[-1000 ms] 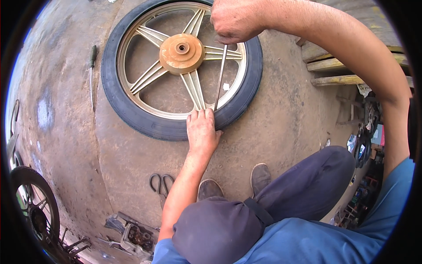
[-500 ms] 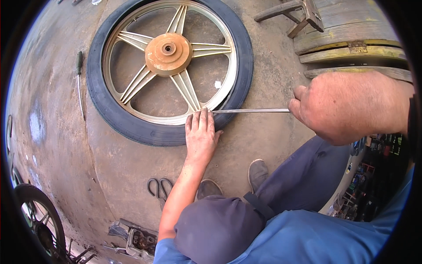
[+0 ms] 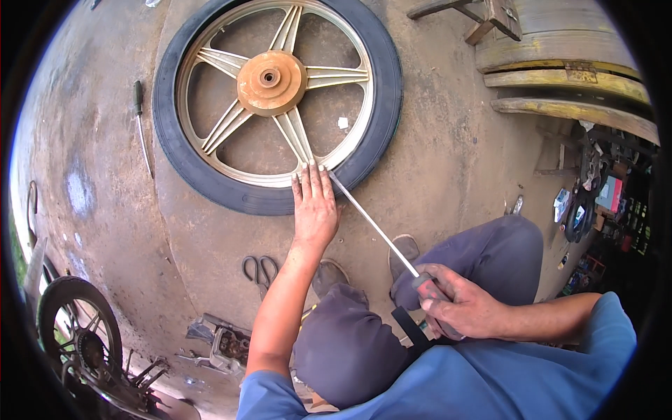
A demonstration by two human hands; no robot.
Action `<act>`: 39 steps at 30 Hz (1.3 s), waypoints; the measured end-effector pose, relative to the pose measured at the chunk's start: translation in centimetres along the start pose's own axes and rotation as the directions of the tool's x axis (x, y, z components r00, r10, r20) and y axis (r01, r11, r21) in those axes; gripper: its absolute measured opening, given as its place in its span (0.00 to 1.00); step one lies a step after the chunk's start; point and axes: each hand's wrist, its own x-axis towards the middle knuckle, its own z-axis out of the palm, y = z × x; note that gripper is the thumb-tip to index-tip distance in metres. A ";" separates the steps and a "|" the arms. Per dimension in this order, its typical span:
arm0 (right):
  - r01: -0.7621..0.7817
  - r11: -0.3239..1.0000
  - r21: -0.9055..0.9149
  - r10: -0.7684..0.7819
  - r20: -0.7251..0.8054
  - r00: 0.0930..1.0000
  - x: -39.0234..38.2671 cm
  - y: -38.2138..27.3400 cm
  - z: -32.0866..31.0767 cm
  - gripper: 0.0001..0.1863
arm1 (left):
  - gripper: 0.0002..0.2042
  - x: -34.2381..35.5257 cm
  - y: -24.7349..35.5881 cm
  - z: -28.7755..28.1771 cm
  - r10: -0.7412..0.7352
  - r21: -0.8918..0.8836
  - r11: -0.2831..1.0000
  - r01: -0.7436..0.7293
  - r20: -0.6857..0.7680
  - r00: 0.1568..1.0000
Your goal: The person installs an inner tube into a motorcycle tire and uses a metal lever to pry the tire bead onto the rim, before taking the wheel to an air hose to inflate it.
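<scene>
A spoked motorcycle wheel with a black tyre (image 3: 381,133) and rusty orange hub (image 3: 269,98) lies flat on the floor. My left hand (image 3: 315,213) rests on the near rim and tyre, fingers stretched out. My right hand (image 3: 462,308), low by my bent knee, grips the black-and-red handle of a long screwdriver-like bar (image 3: 374,227). Its far tip is at the rim edge beside my left fingertips, partly hard to make out. Another screwdriver (image 3: 138,98) lies left of the wheel.
Scissors (image 3: 260,276) lie near my feet, a metal engine part (image 3: 231,344) below them. A wooden bench (image 3: 574,105) and small stool (image 3: 504,17) stand at the right, with clutter behind. A mounted wheel (image 3: 49,308) is at lower left.
My right hand has swung from above the wheel round to the right and down toward my knee, pivoting the bar about its tip. My left hand stays at the near rim.
</scene>
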 end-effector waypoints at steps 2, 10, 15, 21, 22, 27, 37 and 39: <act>-0.006 0.998 0.062 0.007 -0.019 1.000 -0.2 -0.3 0.8 0.30 | 0.40 -0.2 -0.4 -2.2 -0.048 -0.091 0.995 0.047 -0.010 0.999; 0.066 0.998 0.011 -0.062 -0.215 0.975 -0.9 0.8 2.8 0.31 | 0.26 -1.8 8.1 -12.3 -0.245 -0.563 0.034 0.826 0.797 0.553; 0.081 0.996 -0.047 -0.090 -0.245 0.965 -2.4 -0.2 4.1 0.28 | 0.14 -7.9 11.6 -9.3 -0.391 -0.502 0.300 0.811 0.711 0.584; 0.121 0.977 -0.177 -0.181 -0.375 0.909 1.7 2.4 0.0 0.32 | 0.13 -4.6 17.9 -13.6 -0.511 -0.664 0.068 0.744 0.618 0.598; 0.085 0.993 -0.086 -0.108 -0.324 0.940 -0.4 0.3 0.7 0.32 | 0.13 -5.3 17.4 -12.5 -0.548 -0.632 0.014 0.775 0.644 0.535; -0.011 0.991 -0.133 -0.013 -0.174 0.985 -2.4 -2.7 1.6 0.34 | 0.16 -7.7 15.9 -9.1 -0.673 -0.680 -0.029 0.733 0.555 0.488; -0.057 0.831 -0.553 -0.219 -0.420 0.881 -5.3 -11.5 0.7 0.33 | 0.21 0.5 19.3 -19.1 -0.452 -0.597 0.148 0.789 0.669 0.591; -0.178 0.858 -0.482 -0.086 -0.477 0.875 -5.6 -14.5 0.5 0.33 | 0.23 2.6 19.8 -20.2 -0.432 -0.639 0.012 0.769 0.690 0.581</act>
